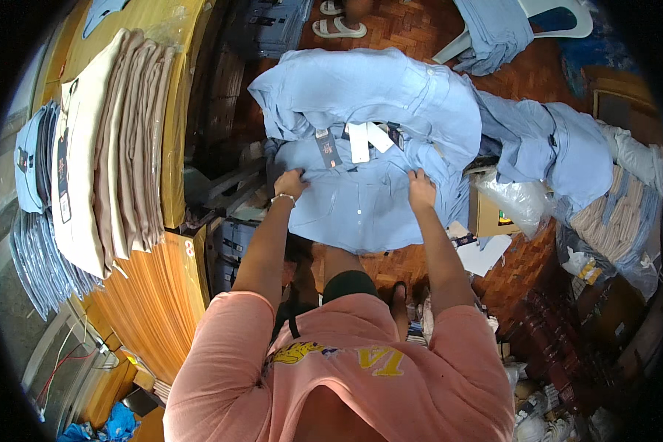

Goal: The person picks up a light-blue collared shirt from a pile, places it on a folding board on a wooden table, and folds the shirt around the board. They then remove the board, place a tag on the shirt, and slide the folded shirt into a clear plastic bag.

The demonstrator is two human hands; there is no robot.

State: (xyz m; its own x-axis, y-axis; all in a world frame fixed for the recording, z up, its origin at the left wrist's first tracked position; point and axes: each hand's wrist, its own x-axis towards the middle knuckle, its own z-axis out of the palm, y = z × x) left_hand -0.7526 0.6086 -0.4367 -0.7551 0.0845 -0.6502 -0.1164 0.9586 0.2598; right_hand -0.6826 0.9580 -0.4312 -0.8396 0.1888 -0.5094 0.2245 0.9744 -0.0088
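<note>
A light blue button-front shirt (357, 214) lies spread in front of me, its lower edge draping toward my legs. My left hand (290, 184), with a bracelet at the wrist, is closed on the shirt's left side. On the right side my right hand (421, 190) pinches the cloth, thumb hidden. Near the collar rest a dark hang tag (328, 149) and white tags (359, 141). Behind them, a bulky heap of the same light blue cloth (368, 81) curves across the far side.
To the left, folded cream and brown trousers (118, 155) are stacked on a wooden cabinet (171, 132). More blue garments (560, 151) lie at the right, beside clear plastic (519, 199). A white chair (567, 22) stands at the far right. Someone's sandalled foot (339, 28) shows at the back.
</note>
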